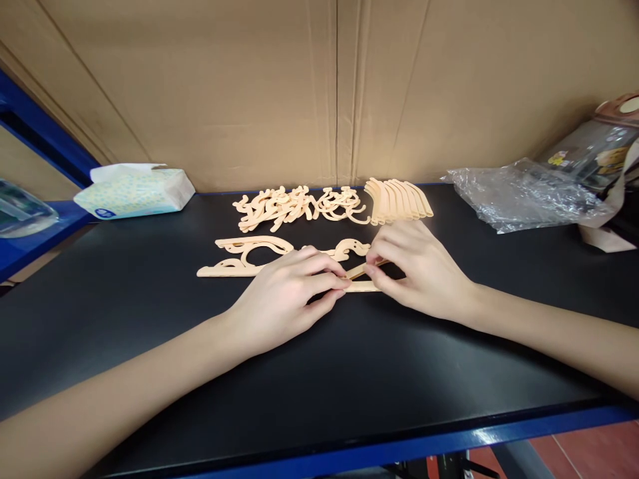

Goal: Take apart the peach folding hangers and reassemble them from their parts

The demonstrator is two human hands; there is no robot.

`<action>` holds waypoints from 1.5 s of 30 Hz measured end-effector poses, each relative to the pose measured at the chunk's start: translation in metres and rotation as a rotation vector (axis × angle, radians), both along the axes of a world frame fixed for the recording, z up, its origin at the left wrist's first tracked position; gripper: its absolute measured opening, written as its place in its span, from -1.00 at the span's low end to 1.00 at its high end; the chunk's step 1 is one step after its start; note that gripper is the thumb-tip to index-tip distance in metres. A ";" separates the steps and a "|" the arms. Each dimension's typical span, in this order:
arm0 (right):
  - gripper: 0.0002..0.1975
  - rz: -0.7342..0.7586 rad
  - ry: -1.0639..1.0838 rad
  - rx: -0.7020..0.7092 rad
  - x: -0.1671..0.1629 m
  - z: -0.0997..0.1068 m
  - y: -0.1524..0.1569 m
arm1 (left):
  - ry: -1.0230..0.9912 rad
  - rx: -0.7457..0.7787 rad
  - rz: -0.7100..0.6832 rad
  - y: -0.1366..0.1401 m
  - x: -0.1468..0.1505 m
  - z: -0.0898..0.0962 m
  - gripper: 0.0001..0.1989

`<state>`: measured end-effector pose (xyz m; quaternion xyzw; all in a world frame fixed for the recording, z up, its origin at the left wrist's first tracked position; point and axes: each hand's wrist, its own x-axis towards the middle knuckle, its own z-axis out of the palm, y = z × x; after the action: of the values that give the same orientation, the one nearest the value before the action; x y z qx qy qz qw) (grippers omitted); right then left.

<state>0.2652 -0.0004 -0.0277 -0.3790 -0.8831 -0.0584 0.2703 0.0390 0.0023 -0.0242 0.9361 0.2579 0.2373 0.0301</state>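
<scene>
Low over the table, my left hand [294,293] and my right hand [419,266] are close together with fingers bent. Between them is a beige plastic hanger piece [363,287], one strip lying flat and another slanting up from it. My left fingertips press the left end where the strips meet. My right thumb and fingers pinch the slanting strip, covering its far end. Just behind my hands lies a hook-shaped beige part [349,248]. A folded beige hanger [234,269] rests left of my left hand, partly covered by it.
Along the back of the black table [319,392] are a heap of curved beige parts [274,207], several hooks [342,203] and a row of curved arms [399,199]. A tissue pack [134,191] stands at left, crumpled clear plastic [524,196] at right. Cardboard [239,86] rises behind.
</scene>
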 end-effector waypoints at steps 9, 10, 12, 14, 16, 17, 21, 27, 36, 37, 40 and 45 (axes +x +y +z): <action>-0.79 0.169 -0.378 0.212 -0.003 0.003 -0.008 | 0.026 -0.002 0.017 -0.001 0.000 0.002 -0.82; -0.80 0.191 -0.420 0.230 -0.003 0.003 -0.009 | 0.028 0.000 0.023 -0.001 0.000 0.002 -0.82; -0.79 0.223 -0.478 0.277 -0.003 0.004 -0.012 | 0.023 0.013 0.035 -0.001 0.000 0.002 -0.83; -0.78 0.253 -0.505 0.339 -0.003 0.005 -0.016 | 0.007 0.044 0.062 -0.001 0.000 0.002 -0.83; -0.77 0.284 -0.517 0.400 -0.004 0.006 -0.019 | 0.004 0.109 0.112 -0.001 -0.001 0.002 -0.83; -0.78 0.291 -0.518 0.421 -0.005 0.006 -0.021 | 0.014 0.149 0.144 0.000 -0.001 0.002 -0.83; -0.82 0.306 -0.515 0.474 -0.005 0.008 -0.025 | 0.102 0.298 0.245 0.004 -0.004 0.003 -0.81; -0.85 0.353 -0.458 0.488 -0.005 0.010 -0.028 | 0.206 0.321 0.254 0.011 -0.008 0.000 -0.75; -0.67 0.322 -0.334 0.064 -0.002 0.001 -0.016 | 0.195 0.188 0.272 0.010 -0.008 0.001 -0.74; -0.67 0.315 -0.322 0.035 -0.001 0.000 -0.014 | 0.197 0.185 0.271 0.010 -0.008 0.001 -0.75; -0.67 0.285 -0.308 -0.008 0.002 -0.001 -0.010 | 0.195 0.188 0.260 0.009 -0.008 0.000 -0.78; -0.73 0.289 -0.235 -0.074 0.001 0.001 -0.011 | 0.189 0.185 0.279 0.008 -0.008 0.001 -0.82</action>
<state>0.2666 -0.0112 -0.0272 -0.2485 -0.9554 -0.0301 0.1569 0.0315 0.0099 -0.0235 0.9081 0.3641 0.1728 -0.1138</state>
